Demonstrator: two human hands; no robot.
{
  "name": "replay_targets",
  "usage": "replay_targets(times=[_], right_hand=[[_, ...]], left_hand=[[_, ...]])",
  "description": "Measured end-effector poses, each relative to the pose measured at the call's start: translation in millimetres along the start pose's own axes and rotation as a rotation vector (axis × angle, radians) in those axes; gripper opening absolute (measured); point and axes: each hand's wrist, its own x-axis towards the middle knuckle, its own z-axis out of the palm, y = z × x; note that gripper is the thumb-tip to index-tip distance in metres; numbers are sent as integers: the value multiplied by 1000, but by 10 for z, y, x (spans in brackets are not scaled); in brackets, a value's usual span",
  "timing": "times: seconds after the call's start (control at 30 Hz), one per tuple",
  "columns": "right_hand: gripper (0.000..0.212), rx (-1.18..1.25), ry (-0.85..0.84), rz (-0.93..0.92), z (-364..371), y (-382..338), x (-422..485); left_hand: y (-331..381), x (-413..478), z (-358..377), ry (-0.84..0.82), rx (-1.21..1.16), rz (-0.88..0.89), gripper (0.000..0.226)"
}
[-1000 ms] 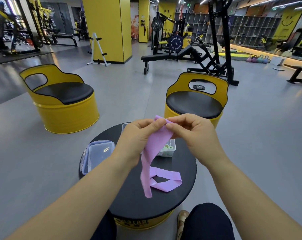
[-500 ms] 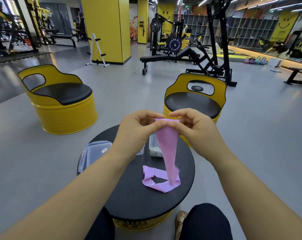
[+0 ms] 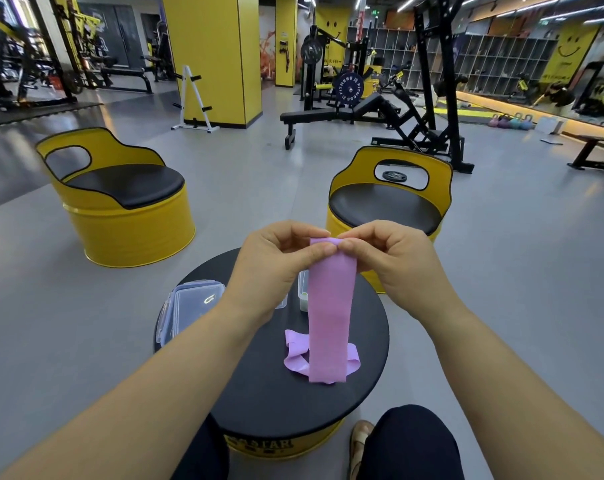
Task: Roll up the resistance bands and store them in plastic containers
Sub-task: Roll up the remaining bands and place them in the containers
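Note:
A purple resistance band (image 3: 330,313) hangs flat and straight above the round black table (image 3: 269,400). My left hand (image 3: 274,266) and my right hand (image 3: 399,263) both pinch its top edge between thumb and fingers. A second purple band (image 3: 295,355) lies looped on the table behind the hanging one. An open clear plastic container (image 3: 303,292) stands behind the band, mostly hidden by my hands, with something green inside. Clear container lids (image 3: 193,306) lie stacked at the table's left edge.
Two yellow barrel seats with black cushions stand beyond the table, one at the left (image 3: 120,202) and one straight ahead (image 3: 387,202). My knees (image 3: 411,441) are under the table's near edge. Gym benches and racks fill the far floor.
The band has turned from twisted and slanted to hanging flat and straight, its lower end now over the looped band. Both hands have stayed together at its top edge.

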Motion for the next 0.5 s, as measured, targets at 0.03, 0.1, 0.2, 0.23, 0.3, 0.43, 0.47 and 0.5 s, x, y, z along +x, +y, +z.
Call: replay_targets(times=[0.03,0.1,0.2,0.23,0.3,0.43,0.47,0.5], right_hand=[[6,21,-1,7,-2,0,0],[5,78,-1,23,-6,7,7],[7,155,3,41,-22,22,11],[7,158,2,41,-27,26,11],[8,146,1,39,-31,27,10],[10,117,4,40,-19,33,5],[10,123,7,44,-15,31,3],[10,138,9,52,-10,29,2]], left_hand=[[-3,-2,1,2,0,-2,16],[-5,-8,-7,-5,3,-12,16],[0,-19,-21,-70,32,-46,13],[3,-24,-23,-88,43,-57,12],[12,-25,-27,-91,43,-71,9],[11,-13,-44,-67,52,-58,9],[10,-7,-48,-61,54,-52,11],[9,-1,-54,-55,55,-43,14]])
